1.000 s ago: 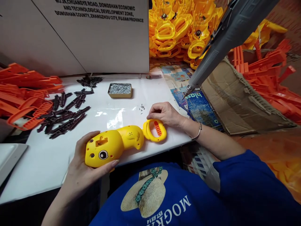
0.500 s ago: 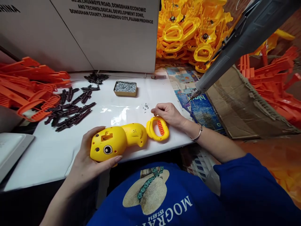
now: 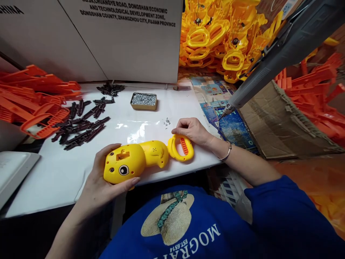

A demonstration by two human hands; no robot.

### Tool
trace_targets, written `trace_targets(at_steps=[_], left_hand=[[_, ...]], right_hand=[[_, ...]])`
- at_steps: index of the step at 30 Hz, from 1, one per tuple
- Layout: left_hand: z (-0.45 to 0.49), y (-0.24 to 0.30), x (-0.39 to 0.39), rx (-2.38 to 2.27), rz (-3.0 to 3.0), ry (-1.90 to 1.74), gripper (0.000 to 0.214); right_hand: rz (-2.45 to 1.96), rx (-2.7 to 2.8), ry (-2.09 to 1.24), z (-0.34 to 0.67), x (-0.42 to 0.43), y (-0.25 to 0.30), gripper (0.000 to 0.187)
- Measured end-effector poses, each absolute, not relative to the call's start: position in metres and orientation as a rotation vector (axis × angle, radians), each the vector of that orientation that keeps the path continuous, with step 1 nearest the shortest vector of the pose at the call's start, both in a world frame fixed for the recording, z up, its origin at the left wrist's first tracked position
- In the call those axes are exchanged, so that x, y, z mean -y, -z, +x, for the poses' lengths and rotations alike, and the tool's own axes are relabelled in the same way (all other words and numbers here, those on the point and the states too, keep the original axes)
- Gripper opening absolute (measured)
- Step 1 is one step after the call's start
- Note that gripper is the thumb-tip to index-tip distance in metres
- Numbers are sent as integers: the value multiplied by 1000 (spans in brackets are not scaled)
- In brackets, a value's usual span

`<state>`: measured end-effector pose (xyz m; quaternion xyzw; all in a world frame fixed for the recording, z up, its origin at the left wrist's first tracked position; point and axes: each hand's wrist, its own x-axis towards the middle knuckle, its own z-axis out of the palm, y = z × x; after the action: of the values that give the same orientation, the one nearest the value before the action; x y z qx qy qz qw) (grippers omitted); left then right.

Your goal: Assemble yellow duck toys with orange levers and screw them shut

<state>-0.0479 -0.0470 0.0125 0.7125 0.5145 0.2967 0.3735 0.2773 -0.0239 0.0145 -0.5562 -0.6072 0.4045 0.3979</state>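
A yellow plastic toy (image 3: pixel 155 153) lies on the white tabletop, with a round head, a printed eye, screw holes and a ring-shaped handle with an orange ribbed grip inside. My left hand (image 3: pixel 101 180) is wrapped round its head end, thumb along the near side. At the handle's far edge my right hand (image 3: pixel 192 131) is closed, thumb and forefinger pinched together. Whatever is between those fingertips is too small to make out. Just beyond them lie several loose screws (image 3: pixel 167 122). An electric screwdriver (image 3: pixel 242 91) hangs to the right, its tip pointing down-left, apart from both hands.
A small tin of screws (image 3: pixel 144 101) sits farther back. Dark plastic strips (image 3: pixel 81 131) and orange plastic parts (image 3: pixel 40 104) are piled at left. A white carton (image 3: pixel 107 46) stands behind. Yellow shells (image 3: pixel 215 39) heap at the back right, beside a cardboard box (image 3: pixel 272 118) with orange parts.
My right fingertips have shifted slightly left and down along the handle's far edge. The hanging screwdriver has swung a little to the right. My left hand and the toy are almost still.
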Motion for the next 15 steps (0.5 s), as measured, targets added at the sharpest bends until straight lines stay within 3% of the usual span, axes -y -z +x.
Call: trace_targets(at_steps=[3, 9, 15], left_hand=[[-48, -12, 47, -1312, 1812, -762, 86], [-53, -6, 43, -1279, 1892, -765, 87], [-52, -6, 43, -1272, 1899, -776, 87]], right_hand=[[-1370, 1713, -740, 276, 26, -11, 32], [-1300, 1746, -717, 279, 27, -6, 33], [-1319, 1918, -492, 279, 26, -3, 32]])
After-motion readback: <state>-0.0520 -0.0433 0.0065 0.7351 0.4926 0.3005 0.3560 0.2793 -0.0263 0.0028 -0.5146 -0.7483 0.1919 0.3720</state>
